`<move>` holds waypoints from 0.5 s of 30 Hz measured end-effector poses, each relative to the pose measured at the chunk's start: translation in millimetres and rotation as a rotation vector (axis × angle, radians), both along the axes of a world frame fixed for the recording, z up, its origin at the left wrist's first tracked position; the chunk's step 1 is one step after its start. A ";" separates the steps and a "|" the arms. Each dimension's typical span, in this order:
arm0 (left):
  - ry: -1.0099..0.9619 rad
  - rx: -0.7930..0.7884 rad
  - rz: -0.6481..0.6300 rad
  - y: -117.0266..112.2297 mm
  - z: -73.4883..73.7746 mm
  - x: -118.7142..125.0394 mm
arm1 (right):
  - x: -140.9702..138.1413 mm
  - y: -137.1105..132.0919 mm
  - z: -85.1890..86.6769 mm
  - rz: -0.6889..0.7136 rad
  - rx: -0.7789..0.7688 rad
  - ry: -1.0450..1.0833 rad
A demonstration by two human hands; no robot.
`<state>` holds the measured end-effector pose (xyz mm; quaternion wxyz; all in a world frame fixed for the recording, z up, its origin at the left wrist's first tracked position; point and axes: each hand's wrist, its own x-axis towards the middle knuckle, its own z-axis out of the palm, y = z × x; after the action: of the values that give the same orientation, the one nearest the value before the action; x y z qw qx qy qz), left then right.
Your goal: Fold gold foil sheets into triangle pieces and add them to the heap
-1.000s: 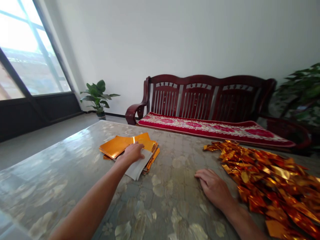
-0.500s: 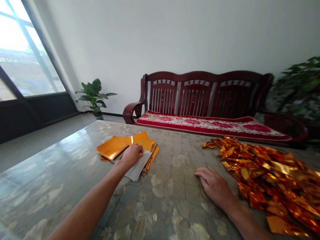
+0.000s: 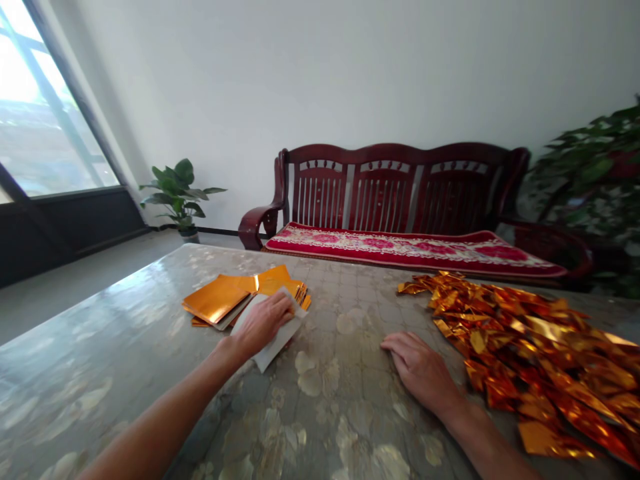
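Observation:
My left hand (image 3: 267,320) has its fingers closed on a sheet of foil paper (image 3: 273,352), whose pale grey back faces up. Beneath and behind that sheet, a stack of gold-orange foil sheets (image 3: 217,298) lies fanned out on the table; my hand hides part of it. My right hand (image 3: 423,370) rests on the tabletop with nothing seen in it, its fingers loosely extended. Just to its right spreads a heap of folded gold foil pieces (image 3: 530,360), apart from the hand.
The table (image 3: 345,400) has a glossy flower-patterned cover. Beyond its far edge stands a dark red wooden bench (image 3: 383,190) with a red floral cushion (image 3: 400,248). Potted plants, one at the left (image 3: 183,193) and one at the right (image 3: 595,173), flank the bench.
My left hand has drawn the grey-backed sheet slightly towards me, and the sheet has turned over the stack. My right hand keeps its place on the table. The whole view has shifted a little.

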<state>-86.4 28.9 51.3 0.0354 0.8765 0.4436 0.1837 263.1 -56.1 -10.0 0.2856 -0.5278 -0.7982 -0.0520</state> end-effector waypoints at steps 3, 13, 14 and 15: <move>-0.022 0.005 -0.235 -20.4 0.2 30.8 | -2.5 -2.3 1.7 -0.030 0.013 0.053; 0.284 0.250 -0.724 -41.5 -30.5 113.2 | -16.5 -11.5 11.5 0.257 -0.040 0.036; 0.279 0.234 -0.729 -40.7 -32.5 113.7 | -16.9 -11.4 11.9 0.268 -0.056 0.032; 0.267 0.208 -0.735 -40.4 -33.7 113.3 | -16.9 -11.2 12.1 0.277 -0.063 0.032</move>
<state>26.9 -11.5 17.6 -0.0482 0.9917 0.0807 0.0872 246.2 -67.3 2.1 0.2862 -0.4219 -0.8600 0.0214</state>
